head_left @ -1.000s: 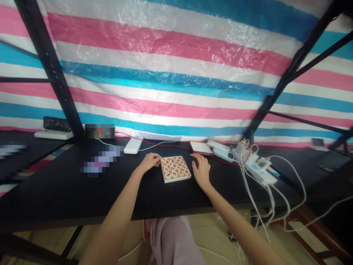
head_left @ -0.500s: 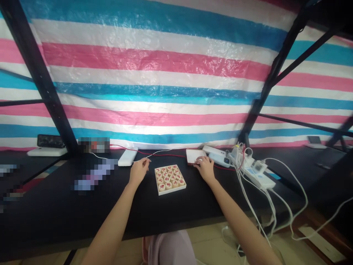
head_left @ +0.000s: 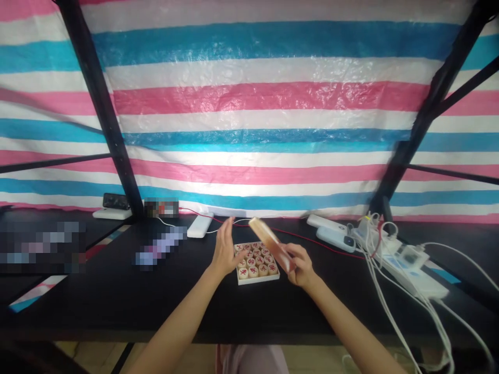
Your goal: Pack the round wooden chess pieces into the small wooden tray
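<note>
A shallow white box (head_left: 258,281) holds several round Chinese chess pieces (head_left: 253,271) with red characters, set in rows. My right hand (head_left: 299,266) grips the box lid (head_left: 273,246) by its near edge, fingers and thumb pinched on it. The lid is tilted above the right side of the box and hides part of the pieces there. At the box's left side is my left hand (head_left: 226,250), fingers stretched out and thumb reaching over the left pieces. Whether that thumb touches them I cannot tell.
A white power bank (head_left: 200,225) lies behind my left hand. To the right are a light blue device (head_left: 335,239), a power strip (head_left: 419,278) and tangled white cables. A red cable (head_left: 304,238) crosses the back of the black table (head_left: 167,301). Black frame posts (head_left: 113,124) stand at both sides.
My right hand has lifted the lid off the table and brought it left over the box. The left hand has moved to the box and its fingers have straightened. The camera view has shifted.
</note>
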`<state>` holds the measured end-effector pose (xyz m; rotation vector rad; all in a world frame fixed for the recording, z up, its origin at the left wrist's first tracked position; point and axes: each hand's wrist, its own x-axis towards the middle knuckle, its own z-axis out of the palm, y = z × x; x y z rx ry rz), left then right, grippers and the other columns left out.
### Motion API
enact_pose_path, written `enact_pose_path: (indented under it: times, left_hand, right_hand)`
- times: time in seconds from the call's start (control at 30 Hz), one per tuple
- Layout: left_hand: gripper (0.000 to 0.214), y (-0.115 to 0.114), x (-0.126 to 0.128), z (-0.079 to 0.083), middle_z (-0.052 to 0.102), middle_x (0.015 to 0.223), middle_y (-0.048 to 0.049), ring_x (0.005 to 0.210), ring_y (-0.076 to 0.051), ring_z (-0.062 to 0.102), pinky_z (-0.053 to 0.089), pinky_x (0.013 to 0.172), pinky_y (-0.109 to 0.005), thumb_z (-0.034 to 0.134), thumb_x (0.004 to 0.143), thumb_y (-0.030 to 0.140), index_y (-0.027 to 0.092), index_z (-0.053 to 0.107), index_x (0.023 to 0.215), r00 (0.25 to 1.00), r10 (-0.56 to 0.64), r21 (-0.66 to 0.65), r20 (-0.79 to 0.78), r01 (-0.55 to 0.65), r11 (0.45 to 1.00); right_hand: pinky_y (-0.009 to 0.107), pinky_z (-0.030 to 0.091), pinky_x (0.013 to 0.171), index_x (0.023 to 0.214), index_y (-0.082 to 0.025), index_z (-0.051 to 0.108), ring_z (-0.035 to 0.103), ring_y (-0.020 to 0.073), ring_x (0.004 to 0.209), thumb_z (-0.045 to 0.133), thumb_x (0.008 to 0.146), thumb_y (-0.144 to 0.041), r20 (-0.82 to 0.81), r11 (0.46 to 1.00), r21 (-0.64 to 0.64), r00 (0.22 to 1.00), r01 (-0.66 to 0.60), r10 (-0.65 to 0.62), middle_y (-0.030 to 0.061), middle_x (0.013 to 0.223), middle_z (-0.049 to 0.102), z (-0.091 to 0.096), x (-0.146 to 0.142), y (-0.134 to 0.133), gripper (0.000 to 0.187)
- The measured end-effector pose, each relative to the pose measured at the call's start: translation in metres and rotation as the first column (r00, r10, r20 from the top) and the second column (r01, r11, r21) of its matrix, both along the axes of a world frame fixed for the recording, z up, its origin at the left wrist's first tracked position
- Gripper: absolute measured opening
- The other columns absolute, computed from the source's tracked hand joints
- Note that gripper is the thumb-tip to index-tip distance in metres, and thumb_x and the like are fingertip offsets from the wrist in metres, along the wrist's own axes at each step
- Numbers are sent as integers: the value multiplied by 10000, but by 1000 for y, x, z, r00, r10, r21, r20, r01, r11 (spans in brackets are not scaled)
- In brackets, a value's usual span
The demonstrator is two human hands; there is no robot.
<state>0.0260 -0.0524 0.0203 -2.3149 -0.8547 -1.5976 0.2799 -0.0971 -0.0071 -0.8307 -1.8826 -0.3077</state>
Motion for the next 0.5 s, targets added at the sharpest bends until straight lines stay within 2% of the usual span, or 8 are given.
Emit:
enact_pose_path:
  times: [0.07, 0.13, 0.2, 0.27, 0.3, 0.37, 0.43, 0.5]
  left_hand:
    - [897, -1, 1, -2, 305, 1399, -253, 1279, -366, 342, 338, 973, -529, 320, 812, 666, 145, -16, 1461, 994, -100, 104, -39, 104, 989]
    - [874, -3, 4, -4, 295, 1404, -249, 1278, -378, 349, 352, 950, -544, 273, 817, 672, 177, -51, 1460, 982, -188, 148, -25, 189, 971]
    - [795, -7, 9, -6, 343, 1380, -223, 1249, -359, 401, 380, 923, -537, 236, 848, 621, 225, -90, 1455, 950, -312, 141, 2, 309, 941]
    - [726, -14, 16, -11, 422, 1317, -192, 1171, -317, 486, 423, 884, -501, 217, 880, 546, 255, -134, 1445, 888, -458, 112, 49, 451, 886]
    - [717, -18, 20, -14, 443, 1288, -183, 1135, -305, 512, 441, 861, -485, 229, 888, 508, 258, -151, 1442, 864, -495, 116, 96, 484, 867]
    - [728, -26, 26, -19, 466, 1244, -171, 1095, -292, 532, 455, 830, -462, 290, 897, 409, 258, -176, 1436, 863, -475, 125, 174, 459, 880]
    - [757, -34, 30, -21, 496, 1199, -160, 1038, -278, 556, 468, 782, -430, 344, 892, 359, 259, -170, 1439, 872, -446, 98, 203, 435, 895]
    - [761, -39, 34, -17, 543, 1134, -146, 918, -248, 591, 481, 700, -382, 347, 890, 417, 249, -143, 1448, 836, -480, -10, 266, 500, 866]
  right_hand:
    - [431, 511, 675, 540, -238, 483, 642, 251, 827, 376, 795, -609, 11, 995, -42, 995, -96, 96, 96, 822, 661, -6, -7, -9, 463]
    - [409, 519, 638, 523, -237, 475, 643, 232, 765, 388, 797, -598, -31, 978, -51, 979, -202, 201, 82, 777, 657, -13, -15, -18, 461]
    - [371, 515, 586, 563, -238, 492, 633, 211, 714, 391, 821, -573, -152, 961, -23, 951, -274, 268, 78, 781, 658, -20, -26, -27, 434]
    - [360, 508, 570, 716, -248, 541, 629, 214, 722, 380, 845, -568, -336, 959, 19, 902, -282, 272, 88, 836, 659, -23, -37, -33, 381]
    - [363, 506, 578, 830, -252, 547, 629, 221, 739, 371, 854, -569, -435, 965, 45, 865, -257, 250, 94, 872, 656, -23, -41, -35, 364]
    - [363, 498, 595, 1016, -251, 502, 622, 225, 744, 347, 871, -568, -606, 984, 53, 778, -170, 167, 96, 904, 642, -18, -47, -35, 382]
    - [333, 478, 595, 1057, -234, 485, 602, 203, 700, 319, 895, -540, -707, 994, -57, 706, -91, 24, 81, 871, 630, -8, -47, -32, 384]
    - [308, 461, 611, 1039, -209, 510, 588, 189, 698, 298, 912, -516, -734, 966, -251, 663, -57, -151, 74, 852, 630, 5, -45, -27, 394]
